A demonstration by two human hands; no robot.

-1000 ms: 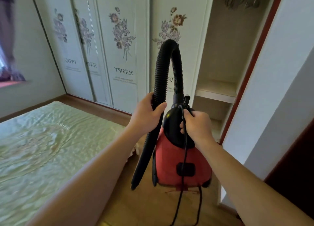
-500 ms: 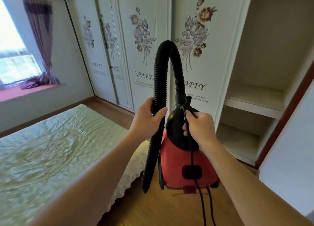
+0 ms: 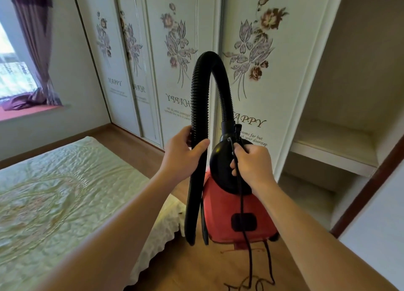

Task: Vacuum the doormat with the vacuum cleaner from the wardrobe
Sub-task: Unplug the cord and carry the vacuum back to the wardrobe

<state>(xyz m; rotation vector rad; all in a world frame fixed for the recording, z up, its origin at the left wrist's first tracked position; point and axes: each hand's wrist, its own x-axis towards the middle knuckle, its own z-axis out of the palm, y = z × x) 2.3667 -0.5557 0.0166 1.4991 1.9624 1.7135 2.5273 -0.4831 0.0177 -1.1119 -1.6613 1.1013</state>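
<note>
A red vacuum cleaner with a black top hangs in the air in front of me, above the wooden floor. My right hand is closed on its top handle and on the black power cord, which trails down to the floor. Its black ribbed hose arches up and comes down on the left, where my left hand grips it. Behind stands the wardrobe with white flowered sliding doors; its right section is open and shows bare shelves. No doormat is in view.
A bed with a pale green quilted cover fills the lower left, its edge close to the vacuum. A strip of wooden floor runs between bed and wardrobe. A window with purple curtains is at the far left. A white wall stands at right.
The view has swung left: the wardrobe doors, window and bed now fill more of the frame and the right wall has shrunk. Both hands keep the same grip on the lifted vacuum.
</note>
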